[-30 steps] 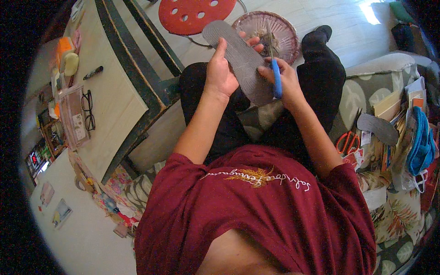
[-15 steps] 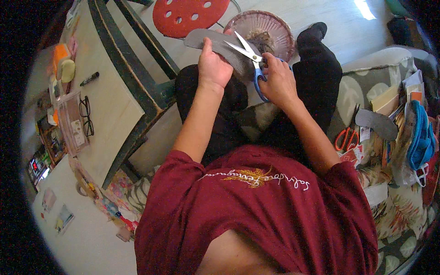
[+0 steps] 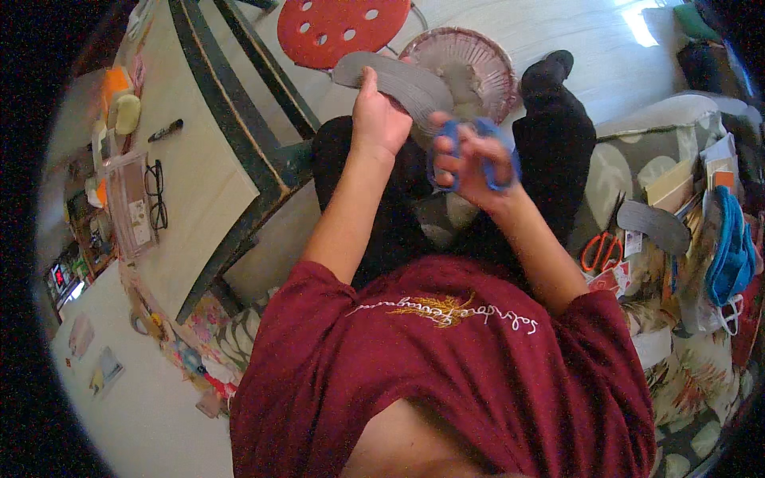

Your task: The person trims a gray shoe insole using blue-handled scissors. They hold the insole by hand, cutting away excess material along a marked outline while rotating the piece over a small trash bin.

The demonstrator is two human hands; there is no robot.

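My left hand [image 3: 379, 123] grips a grey ribbed shoe insole [image 3: 405, 82], thumb on top and fingers underneath, held above my lap. Close to its right end, my right hand [image 3: 476, 169] has its fingers through the blue handles of a pair of scissors [image 3: 510, 166]. Motion smears the scissors, and their blades cannot be made out. The blades are apart from the insole as far as I can see. Beyond both hands, a pinkish ribbed round basin [image 3: 504, 73] sits on the floor with greyish scraps in it.
A similar grey insole [image 3: 653, 226] and orange-handled scissors [image 3: 602, 252] lie on the patterned sofa [image 3: 693, 119] at right, near a blue fabric item [image 3: 729, 247]. Left stands a dark-edged table [image 3: 207, 179] with eyeglasses [image 3: 156, 195] and a black marker [image 3: 166, 130]. A red stool [image 3: 347, 30] is ahead.
The scissors' open blades lay over the insole earlier; now my right hand has drawn back and turned them, handles facing up. My left hand still holds the insole, slightly shifted to the right.
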